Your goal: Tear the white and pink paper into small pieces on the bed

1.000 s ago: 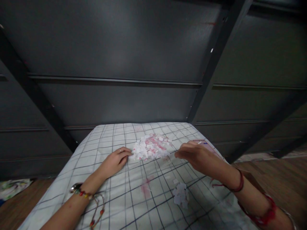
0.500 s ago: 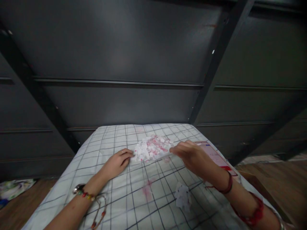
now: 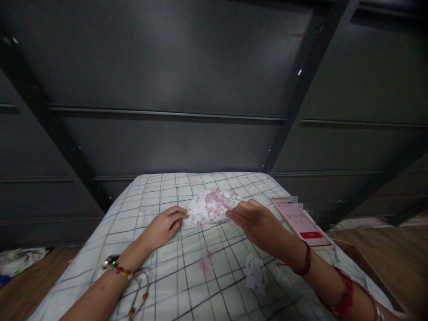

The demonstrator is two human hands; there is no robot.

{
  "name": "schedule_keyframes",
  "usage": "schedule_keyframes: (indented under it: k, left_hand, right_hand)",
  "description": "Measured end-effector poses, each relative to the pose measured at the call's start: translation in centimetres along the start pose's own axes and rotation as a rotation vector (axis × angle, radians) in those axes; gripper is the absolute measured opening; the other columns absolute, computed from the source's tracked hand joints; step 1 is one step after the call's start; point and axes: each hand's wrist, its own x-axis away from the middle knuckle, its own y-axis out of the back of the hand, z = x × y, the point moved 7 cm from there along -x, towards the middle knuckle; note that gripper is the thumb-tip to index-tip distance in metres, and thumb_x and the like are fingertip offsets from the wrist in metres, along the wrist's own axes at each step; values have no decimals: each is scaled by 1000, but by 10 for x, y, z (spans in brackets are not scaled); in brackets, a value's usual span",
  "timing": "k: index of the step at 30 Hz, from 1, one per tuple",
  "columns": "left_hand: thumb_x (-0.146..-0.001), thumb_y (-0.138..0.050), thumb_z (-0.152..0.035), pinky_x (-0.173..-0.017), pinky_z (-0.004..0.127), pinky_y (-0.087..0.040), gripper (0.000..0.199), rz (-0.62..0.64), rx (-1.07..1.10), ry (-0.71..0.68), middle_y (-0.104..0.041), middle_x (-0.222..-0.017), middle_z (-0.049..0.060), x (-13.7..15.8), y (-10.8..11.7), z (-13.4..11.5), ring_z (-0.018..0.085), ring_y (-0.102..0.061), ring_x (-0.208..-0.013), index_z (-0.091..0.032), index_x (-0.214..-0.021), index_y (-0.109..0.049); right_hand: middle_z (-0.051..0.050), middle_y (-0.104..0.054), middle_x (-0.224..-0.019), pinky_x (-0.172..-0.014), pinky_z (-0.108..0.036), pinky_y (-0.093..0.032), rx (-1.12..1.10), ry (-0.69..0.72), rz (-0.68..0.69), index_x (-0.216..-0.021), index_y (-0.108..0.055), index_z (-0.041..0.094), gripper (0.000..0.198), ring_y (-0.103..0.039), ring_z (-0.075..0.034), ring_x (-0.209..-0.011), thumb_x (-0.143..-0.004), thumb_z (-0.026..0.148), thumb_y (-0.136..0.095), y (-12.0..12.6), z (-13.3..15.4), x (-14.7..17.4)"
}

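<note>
A heap of small torn paper scraps [image 3: 209, 207], white with some pink, lies on a white checked cloth [image 3: 160, 285]. At the heap's left edge rests my left hand [image 3: 165, 227], its fingers loosely bent and the thumb apart, with nothing visible in it. My right hand [image 3: 261, 225] reaches to the right edge of the heap, fingers drawn together and tips against the scraps; whatever is between them is hidden. Closer to me, below the right hand, lies a smaller cluster of white paper scraps [image 3: 256, 274].
A phone [image 3: 302, 223] with a lit pinkish screen lies to the right of my right hand. Dark metal panels [image 3: 174, 142] rise behind the cloth's far edge. A pink stain [image 3: 206, 264] marks the cloth. Wooden floor [image 3: 388, 245] shows at the right.
My right hand has moved left and slightly down against the heap, uncovering more of the phone. My left hand stays in place.
</note>
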Motion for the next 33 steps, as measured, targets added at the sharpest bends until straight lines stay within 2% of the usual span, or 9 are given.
schedule_keyframes:
  k: [4,9,13,18,23,28,33]
  left_hand:
    - [-84,-37,-11,-86,32,-48,28,6,-2,-4,-60,-105,5,0,0,0,16,-58,-96,-19,-99,-60]
    - [-84,-37,-10,-87,31,-48,29,12,8,0,-60,-104,5,0,-1,0,15,-57,-96,-18,-100,-60]
    - [-84,-37,-10,-87,31,-48,29,23,13,-1,-60,-104,5,0,-2,2,15,-57,-97,-18,-100,-60]
    - [-84,-37,-11,-87,32,-48,28,19,11,2,-60,-104,5,1,-3,3,15,-57,-96,-18,-99,-60]
    - [-83,-38,-11,-86,32,-49,28,12,10,7,-60,-103,5,0,-2,2,15,-58,-95,-19,-97,-61]
    - [-83,-38,-11,-86,32,-49,28,16,14,8,-61,-104,5,0,-2,3,16,-58,-95,-18,-97,-61]
    - [-83,-38,-12,-87,33,-48,28,10,13,6,-61,-104,4,0,-2,5,16,-57,-96,-19,-98,-61]
  right_hand:
    - [-2,-54,-65,-59,-30,-31,-41,43,50,-79,-57,14,24,-42,-15,-61,-82,0,-38,-9,5,1]
    - [-4,-58,-73,-67,-29,-36,-145,46,-17,-90,-57,13,30,-47,-15,-69,-80,-3,-34,3,4,9]
    - [-3,-54,-66,-60,-28,-33,-101,14,-55,-83,-58,13,29,-43,-15,-62,-83,-1,-33,7,1,8]
    - [-2,-51,-62,-56,-28,-29,-41,15,-12,-79,-57,14,29,-39,-14,-58,-81,-2,-34,-5,1,4]
    - [-3,-52,-63,-56,-27,-29,-26,-36,90,-78,-57,15,32,-40,-14,-58,-75,-5,-33,-9,-7,6]
    - [-3,-53,-64,-57,-28,-29,11,-48,60,-80,-58,15,33,-41,-14,-59,-74,-5,-32,-4,-10,8]
    - [-2,-52,-64,-57,-28,-29,-3,-19,112,-81,-57,15,30,-41,-14,-60,-77,-4,-33,-9,-7,8]
